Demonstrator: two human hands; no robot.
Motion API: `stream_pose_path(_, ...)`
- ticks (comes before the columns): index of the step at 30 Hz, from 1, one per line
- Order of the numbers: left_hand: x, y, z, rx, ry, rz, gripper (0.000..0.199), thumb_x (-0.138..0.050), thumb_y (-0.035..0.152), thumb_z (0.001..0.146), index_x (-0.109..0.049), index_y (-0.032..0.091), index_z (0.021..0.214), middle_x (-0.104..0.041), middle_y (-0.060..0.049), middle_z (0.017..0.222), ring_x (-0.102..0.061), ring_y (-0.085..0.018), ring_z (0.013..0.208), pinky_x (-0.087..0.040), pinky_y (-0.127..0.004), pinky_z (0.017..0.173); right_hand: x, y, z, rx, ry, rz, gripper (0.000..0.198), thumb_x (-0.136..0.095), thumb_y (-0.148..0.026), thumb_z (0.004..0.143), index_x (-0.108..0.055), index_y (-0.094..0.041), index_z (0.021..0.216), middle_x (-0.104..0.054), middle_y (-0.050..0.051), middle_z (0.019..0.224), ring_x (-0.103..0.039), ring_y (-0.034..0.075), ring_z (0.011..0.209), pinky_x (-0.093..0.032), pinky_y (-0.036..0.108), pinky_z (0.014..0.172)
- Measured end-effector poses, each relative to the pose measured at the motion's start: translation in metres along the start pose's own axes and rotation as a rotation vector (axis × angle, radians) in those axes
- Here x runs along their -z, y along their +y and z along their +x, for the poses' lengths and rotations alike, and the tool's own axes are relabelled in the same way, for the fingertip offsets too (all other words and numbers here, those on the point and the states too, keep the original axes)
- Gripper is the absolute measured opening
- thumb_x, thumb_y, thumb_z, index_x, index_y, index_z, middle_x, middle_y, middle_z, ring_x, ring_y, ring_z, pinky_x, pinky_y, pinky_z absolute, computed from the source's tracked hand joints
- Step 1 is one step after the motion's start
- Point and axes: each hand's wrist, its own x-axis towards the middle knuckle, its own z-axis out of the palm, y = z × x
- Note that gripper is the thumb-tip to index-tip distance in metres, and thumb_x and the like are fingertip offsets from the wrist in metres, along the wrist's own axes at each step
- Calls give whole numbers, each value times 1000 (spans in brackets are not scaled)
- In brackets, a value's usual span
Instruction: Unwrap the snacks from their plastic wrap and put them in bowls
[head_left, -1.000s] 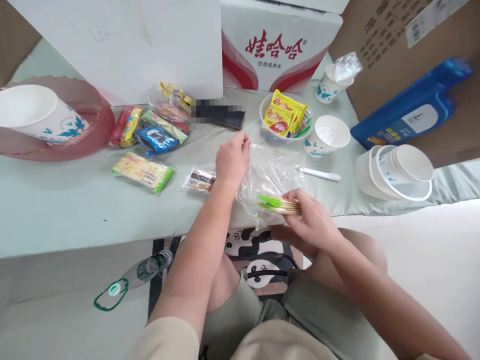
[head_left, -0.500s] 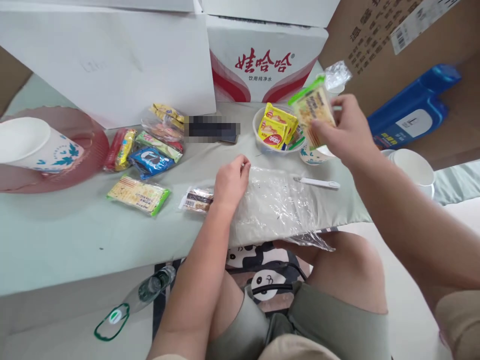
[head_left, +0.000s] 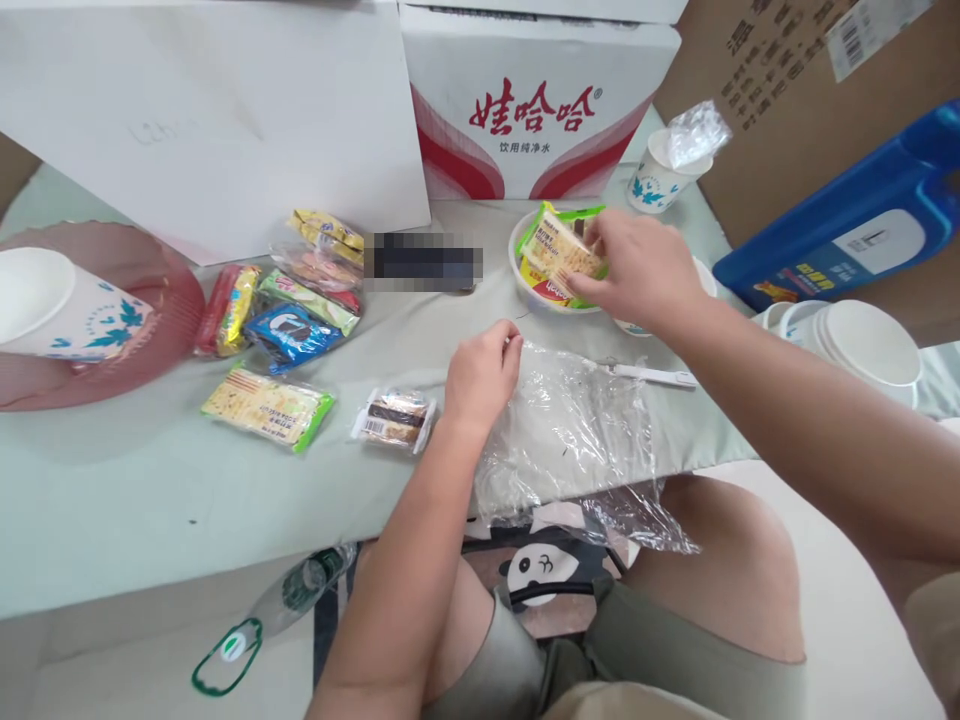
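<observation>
My right hand (head_left: 641, 265) is closed on a soda biscuit packet (head_left: 561, 248) with green ends, at the top of a round plastic bowl (head_left: 517, 268). Beneath it in the bowl a yellow-and-red wafer packet (head_left: 541, 288) partly shows. My left hand (head_left: 480, 378) rests at the left edge of a crumpled clear plastic bag (head_left: 574, 425). Its fingers are curled together, and whether they grip anything is hidden. Left of that hand lies a small wrapped cake-like snack (head_left: 395, 420). Further left is another soda biscuit packet (head_left: 266, 408).
Several colourful snack packets (head_left: 296, 330) lie near a dark pixelated object (head_left: 424, 265). A pink tray (head_left: 169, 350) holds a tipped paper cup (head_left: 97, 310). A white knife-like tool (head_left: 652, 376), a blue bottle (head_left: 847, 230) and paper cups (head_left: 866, 345) are on the right. White boxes (head_left: 525, 60) stand behind.
My right hand has moved left and down, bringing the soda biscuit packet from the air right of the bowl to the bowl's top. My left hand stays by the plastic bag.
</observation>
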Motion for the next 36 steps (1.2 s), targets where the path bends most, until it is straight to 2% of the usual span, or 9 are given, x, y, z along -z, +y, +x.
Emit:
stream_pose_path(7, -2, 1, -1, -43, 33, -123, 18, -54, 30, 99, -68, 21, 91, -70, -2, 76, -58, -16, 62, -38, -29, 65, -7, -10, -3, 272, 187, 57, 26, -66, -49, 91, -65, -23, 95, -66, 10, 97, -61, 30, 100, -48, 47, 87)
stream_pose_path(12, 4, -6, -3, -222, 27, -321, 22, -52, 37, 101, -64, 21, 94, -64, 2, 71, -53, -11, 59, -38, -26, 60, 11, 7, -78, 363, 342, 315, 21, -64, -38, 93, -67, -24, 108, -70, 10, 103, -66, 29, 100, -51, 50, 93)
stream_pose_path(16, 10, -12, -3, -362, 41, -433, 28, -52, 46, 101, -61, 22, 92, -57, 4, 65, -45, -8, 52, -37, -23, 55, -24, 33, -136, 153, 367, 486, 67, -78, -44, 82, -53, -23, 140, -64, 17, 136, -63, 36, 125, -51, 56, 103)
stream_pose_path(19, 11, -15, -4, -390, 25, -468, 31, -54, 50, 100, -61, 21, 90, -57, 4, 64, -47, -8, 52, -37, -22, 52, -60, 39, -144, 59, 250, 630, 77, -78, -45, 80, -46, -25, 147, -64, 17, 141, -60, 37, 133, -46, 63, 111)
stream_pose_path(21, 11, -16, -3, -350, 15, -427, 30, -55, 49, 99, -61, 21, 90, -57, 4, 64, -48, -8, 53, -36, -22, 51, -75, 35, -138, 14, 218, 646, 61, -73, -38, 84, -54, -25, 140, -74, 12, 125, -65, 35, 127, -45, 63, 111)
stream_pose_path(25, 11, -16, 0, -199, 19, -361, 28, -63, 48, 93, -64, 20, 93, -57, 4, 67, -43, -7, 50, -34, -23, 52, -76, 28, -126, -31, 252, 612, 11, -62, -27, 87, -72, -25, 92, -77, 6, 86, -73, 30, 95, -54, 51, 95)
stream_pose_path(30, 14, -15, 2, -32, -117, -371, 58, -92, 40, 58, -68, 20, 107, -58, 7, 71, -39, -5, 48, -31, -23, 49, -63, 39, -129, -244, 370, 746, 11, -60, -26, 86, -70, -23, 84, -75, 4, 85, -68, 21, 79, -53, 37, 77)
stream_pose_path(33, 13, -14, 3, -21, -130, -373, 33, -83, 35, 66, -72, 18, 92, -54, 6, 64, -40, -7, 51, -33, -23, 52, -59, 43, -132, -318, 344, 790, 8, -64, -27, 83, -70, -22, 82, -70, 2, 77, -59, 16, 64, -48, 32, 64)
stream_pose_path(36, 9, -13, 6, -49, -7, -419, 18, -75, 35, 72, -70, 17, 76, -53, 4, 60, -42, -9, 55, -33, -23, 54, -59, 47, -133, -341, 339, 775, 7, -66, -29, 81, -69, -23, 80, -65, 1, 73, -55, 15, 62, -48, 33, 64)
